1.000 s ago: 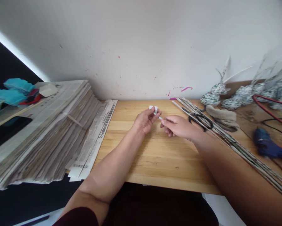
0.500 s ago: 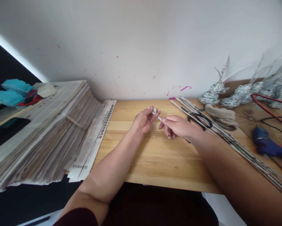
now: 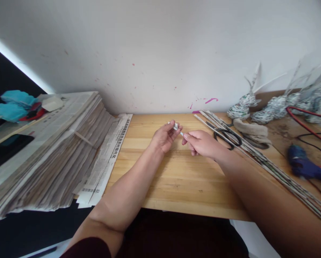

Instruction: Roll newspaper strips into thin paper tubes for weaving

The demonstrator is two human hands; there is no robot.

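Note:
Above the middle of the wooden table (image 3: 176, 182), my two hands meet over a small strip of white paper (image 3: 175, 126), which looks partly rolled. My left hand (image 3: 164, 137) pinches its wider end between thumb and fingers. From there a narrow, pale end runs to my right hand (image 3: 198, 142), whose thumb and forefinger are closed on it. The other right fingers curl underneath. Much of the paper is covered by my fingers. Just right of my right hand lie black-handled scissors (image 3: 237, 138), across several long rolled paper sticks (image 3: 259, 159).
A tall newspaper stack (image 3: 69, 154) stands left, with a phone (image 3: 11, 148) and blue pieces (image 3: 12, 104) on top. Loose newspaper strips (image 3: 112, 150) lie beside it. Woven paper figures (image 3: 241, 107), a rolled cloth (image 3: 253, 132) and a blue glue gun (image 3: 305, 163) are at right.
My right hand has shifted slightly toward my left, and its lower fingers have curled in more. Less of the pale end shows between the hands. My left hand stays nearly in place.

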